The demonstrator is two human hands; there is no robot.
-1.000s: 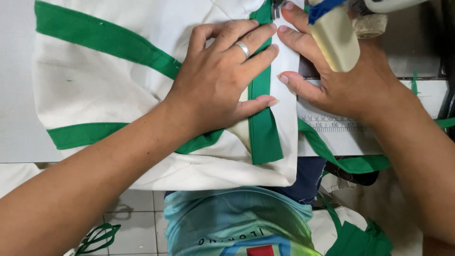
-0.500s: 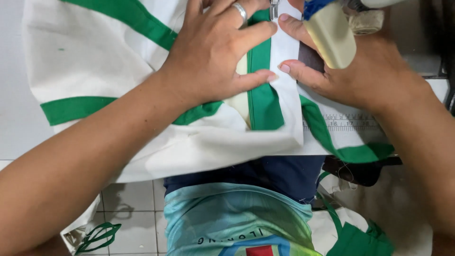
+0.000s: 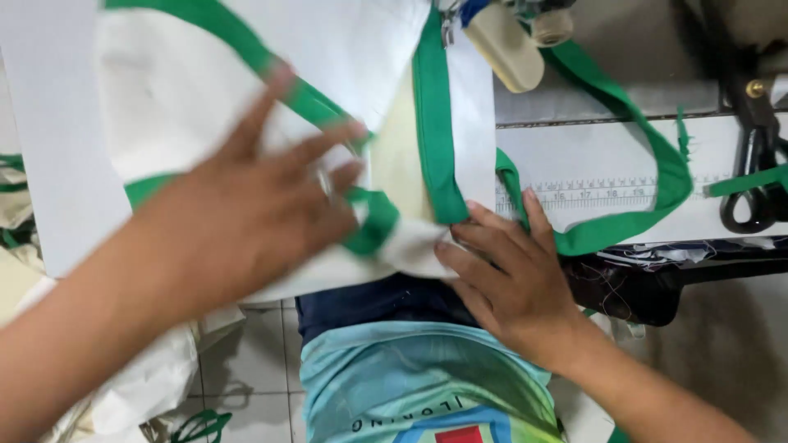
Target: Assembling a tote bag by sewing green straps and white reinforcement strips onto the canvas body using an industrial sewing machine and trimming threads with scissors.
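A white cloth bag (image 3: 213, 74) with green trim lies on the white sewing table (image 3: 49, 164). My left hand (image 3: 254, 209), blurred by motion, lies flat on the cloth over a green strap (image 3: 373, 226), fingers spread. My right hand (image 3: 509, 279) rests at the bag's near edge, fingertips touching the lower end of the vertical green band (image 3: 435, 131). A green strap loop (image 3: 648, 189) trails right across the table's printed ruler. The sewing machine's cream presser part (image 3: 505, 45) sits above the band.
Black scissors (image 3: 751, 172) lie at the table's right end. More white cloth and green straps are piled on the tiled floor at the lower left (image 3: 156, 394). My teal shirt (image 3: 410, 385) fills the bottom centre.
Both hands have slid back toward me from the machine. The right hand left the presser area and now sits at the bag's near edge; the left hand moved left and down.
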